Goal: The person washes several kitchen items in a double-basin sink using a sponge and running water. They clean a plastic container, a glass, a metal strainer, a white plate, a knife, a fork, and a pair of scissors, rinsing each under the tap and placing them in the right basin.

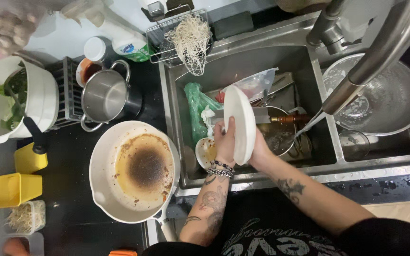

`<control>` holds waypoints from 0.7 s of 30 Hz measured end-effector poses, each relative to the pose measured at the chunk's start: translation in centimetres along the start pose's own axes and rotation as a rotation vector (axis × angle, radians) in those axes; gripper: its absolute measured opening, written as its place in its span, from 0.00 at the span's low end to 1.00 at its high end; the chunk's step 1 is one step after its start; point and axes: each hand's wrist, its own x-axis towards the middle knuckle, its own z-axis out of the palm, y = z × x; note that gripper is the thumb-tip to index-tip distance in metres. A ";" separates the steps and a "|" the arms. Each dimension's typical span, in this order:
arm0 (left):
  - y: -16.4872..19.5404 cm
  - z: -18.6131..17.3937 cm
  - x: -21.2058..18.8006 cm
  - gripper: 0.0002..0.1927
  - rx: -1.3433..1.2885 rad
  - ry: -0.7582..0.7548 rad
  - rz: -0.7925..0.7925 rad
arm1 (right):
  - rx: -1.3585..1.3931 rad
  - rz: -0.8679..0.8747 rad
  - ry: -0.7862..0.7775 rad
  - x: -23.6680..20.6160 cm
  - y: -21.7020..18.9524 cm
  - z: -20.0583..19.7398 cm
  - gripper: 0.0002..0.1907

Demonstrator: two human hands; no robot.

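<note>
Tattooed forearms reach in: left hand (225, 140) clamps the white plate (239, 124) on edge over the sink (243, 61), right hand (258, 150) gripping behind it. Mid-wash, I'd say; next calls for turning it under the faucet (357, 78) stream. Long axis runs near-vertical, face turned right. Scorched pan (136, 170) sits left.

Your left hand (225, 137) has two bracelets at the wrist: one of dark beads (223, 165), one a silver chain (220, 172) just below it toward 6 o'clock. Dark line tattoos (210, 201) run down that bare forearm. Your right hand (259, 150) wears nothing; a smaller dark tattoo (290, 187) marks its forearm toward 4 o'clock. At 6 o'clock, your black shirt (281, 227) shows pale curling lettering.
</note>
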 end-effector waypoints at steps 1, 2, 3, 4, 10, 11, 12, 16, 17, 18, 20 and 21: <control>0.6 0.2 -0.1 0.18 0.026 -0.018 0.023 | 0.054 0.017 0.017 -0.8 0.0 0.5 0.25; 1.0 0.4 -0.2 0.18 0.027 -0.006 -0.026 | 0.110 0.038 0.034 -1.8 -0.1 1.0 0.25; 1.3 0.5 -0.2 0.19 0.030 0.007 -0.075 | 0.084 0.053 0.066 -2.8 -0.4 1.4 0.25; 1.6 0.6 -0.1 0.20 0.031 0.020 -0.121 | 0.057 0.067 0.094 -3.8 -0.9 1.9 0.25; 1.9 0.6 0.6 0.21 -0.200 -0.032 -0.143 | -0.011 -0.189 0.095 -8.2 -4.1 5.6 0.30; 1.8 0.5 0.6 0.21 -0.217 -0.040 -0.136 | -0.086 -0.277 0.074 -8.7 -4.6 6.1 0.31; 1.7 0.3 0.5 0.21 -0.232 -0.047 -0.132 | -0.243 -0.405 0.059 -8.7 -5.2 6.6 0.31; 1.1 -0.4 -0.2 0.21 -0.217 -0.126 -0.115 | -0.497 -0.627 -0.065 -4.9 -7.7 7.3 0.33; 0.8 -0.6 -0.5 0.21 -0.212 -0.115 -0.141 | -0.466 -0.611 -0.108 -3.6 -7.9 7.2 0.32; 0.5 -0.8 -0.7 0.21 -0.209 -0.105 -0.164 | -0.284 -0.372 -0.071 -2.5 -7.8 7.0 0.32; -0.1 -1.3 -0.7 0.21 -0.225 -0.088 -0.153 | 0.082 0.104 0.002 -0.3 -6.9 6.6 0.33; -0.5 -1.7 -0.7 0.21 -0.244 -0.081 -0.123 | 0.082 0.162 0.032 -0.1 -6.0 6.2 0.32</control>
